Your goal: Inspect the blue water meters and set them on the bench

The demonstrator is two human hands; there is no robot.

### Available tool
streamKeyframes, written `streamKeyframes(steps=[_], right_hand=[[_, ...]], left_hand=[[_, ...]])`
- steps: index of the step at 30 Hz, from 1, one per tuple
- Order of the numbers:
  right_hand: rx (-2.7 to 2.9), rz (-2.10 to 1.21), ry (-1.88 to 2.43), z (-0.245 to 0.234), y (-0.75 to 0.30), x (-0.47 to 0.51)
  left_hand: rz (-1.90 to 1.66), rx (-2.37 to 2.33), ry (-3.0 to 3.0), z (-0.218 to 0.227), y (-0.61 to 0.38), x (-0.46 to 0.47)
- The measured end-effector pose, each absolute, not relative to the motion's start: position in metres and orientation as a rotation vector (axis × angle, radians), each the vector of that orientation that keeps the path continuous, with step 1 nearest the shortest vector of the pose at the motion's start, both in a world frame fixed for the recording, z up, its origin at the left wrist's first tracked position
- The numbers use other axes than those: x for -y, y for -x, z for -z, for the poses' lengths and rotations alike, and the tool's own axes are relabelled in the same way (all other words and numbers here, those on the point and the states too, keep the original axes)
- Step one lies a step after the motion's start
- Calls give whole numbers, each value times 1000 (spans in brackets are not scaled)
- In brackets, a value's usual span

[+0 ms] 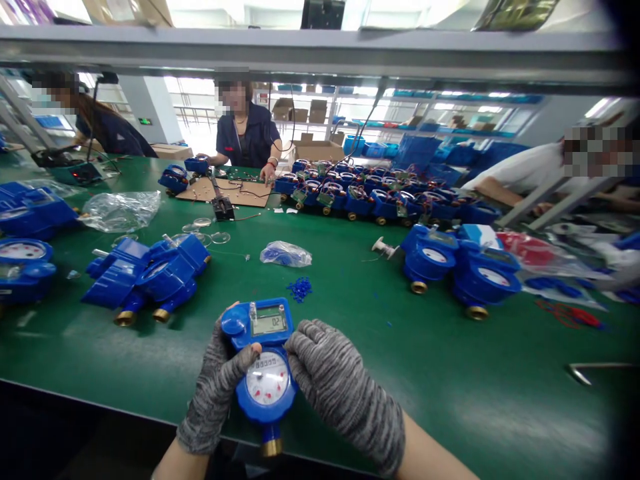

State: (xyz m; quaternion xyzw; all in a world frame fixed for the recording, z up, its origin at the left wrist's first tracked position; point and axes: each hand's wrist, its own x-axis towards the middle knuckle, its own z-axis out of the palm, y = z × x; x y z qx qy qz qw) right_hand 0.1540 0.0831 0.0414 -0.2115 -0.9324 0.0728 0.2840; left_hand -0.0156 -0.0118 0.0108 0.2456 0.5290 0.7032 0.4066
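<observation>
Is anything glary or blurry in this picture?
Head view: pale glare spreads over the green tabletop; background windows look washed out; the red bag at right seems soft; the upper right edge darkens; the held blue meter looks sharper.

Your meter (267, 373) sits between your left hand (215, 380) and right hand (330, 363) at the near edge of the table (425, 373). Behind it lie bits (300, 289), then a bag (286, 254). One pair of meters (155, 273) stands left, another pair (463, 270) right, beside a spool (385, 248); farther back, rows of meters (373, 199) flank a board (245, 195).
</observation>
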Motion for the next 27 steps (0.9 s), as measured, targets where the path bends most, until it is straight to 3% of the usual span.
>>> streamKeyframes(steps=[10,12,15,18,21,27], right_hand=[[2581,25,449,-54,-158,-65],[2603,-49,463,-54,-161,-67],[2593,-455,444,-46,-169,-92],[2409,-732,768,-22,-169,-142],[2293,-552,1289,9,-155,-191],[2333,-461,1419,33,-129,-220]], left_hand=[[-1694,-1349,-562,-19,20,11],[-1686,-1360,-575,-21,22,11],[-1673,-1380,-575,-20,22,12],[-1676,-1416,-567,-17,23,13],[-1686,-1443,-596,-12,25,13],[-1680,-1350,-571,0,29,14]])
